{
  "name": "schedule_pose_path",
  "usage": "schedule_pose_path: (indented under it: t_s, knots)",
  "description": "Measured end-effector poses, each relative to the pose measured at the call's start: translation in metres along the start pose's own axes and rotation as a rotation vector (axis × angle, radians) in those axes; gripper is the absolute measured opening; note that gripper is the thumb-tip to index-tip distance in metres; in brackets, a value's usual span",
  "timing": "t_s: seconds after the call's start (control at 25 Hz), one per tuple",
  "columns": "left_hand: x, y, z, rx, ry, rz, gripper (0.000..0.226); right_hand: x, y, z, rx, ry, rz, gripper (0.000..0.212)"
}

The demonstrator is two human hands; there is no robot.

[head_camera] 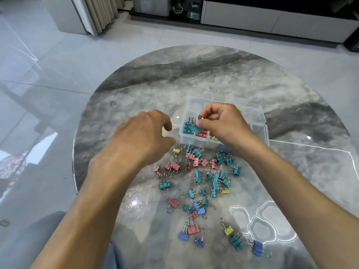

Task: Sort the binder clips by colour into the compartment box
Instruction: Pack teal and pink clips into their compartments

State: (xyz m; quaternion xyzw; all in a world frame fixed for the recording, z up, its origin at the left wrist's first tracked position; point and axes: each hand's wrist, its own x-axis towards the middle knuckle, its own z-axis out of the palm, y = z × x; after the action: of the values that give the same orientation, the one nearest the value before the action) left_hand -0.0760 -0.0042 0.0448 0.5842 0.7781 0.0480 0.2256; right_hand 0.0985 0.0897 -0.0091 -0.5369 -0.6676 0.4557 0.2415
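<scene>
A clear plastic compartment box (256, 121) stands open on the round marble table. Its near-left compartment holds teal clips (188, 127), the one beside it holds red clips (201, 133), and yellow clips (213, 137) lie further right. My right hand (223, 123) hovers over the box, fingers pinched on a pink binder clip (200, 119) above the red compartment. My left hand (143, 133) floats just left of the box, fingers loosely curled and holding nothing. Several loose clips (206, 181) in teal, pink, blue and yellow are scattered on the table in front of the box.
The marble table (194, 74) has its rounded edge to the left and far side over a glossy tiled floor. A white cabinet (272, 18) and curtains (101, 14) stand far behind. My knee (48, 230) shows at the lower left.
</scene>
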Motion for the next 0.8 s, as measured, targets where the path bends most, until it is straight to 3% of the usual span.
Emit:
schedule_pose_path:
  t_s: [0.28, 0.48, 0.8]
  knots:
    - [0.001, -0.009, -0.011, -0.033, -0.038, -0.015, 0.036, 0.034, 0.003, 0.025, -0.481, -0.003, -0.207, 0.017]
    - [0.000, -0.010, -0.013, -0.043, -0.044, -0.012, 0.038, 0.041, 0.008, 0.025, -0.572, 0.108, -0.309, 0.017]
    - [-0.001, -0.007, -0.011, -0.016, -0.103, 0.042, 0.042, 0.039, -0.005, 0.010, -0.978, 0.018, -0.452, 0.017]
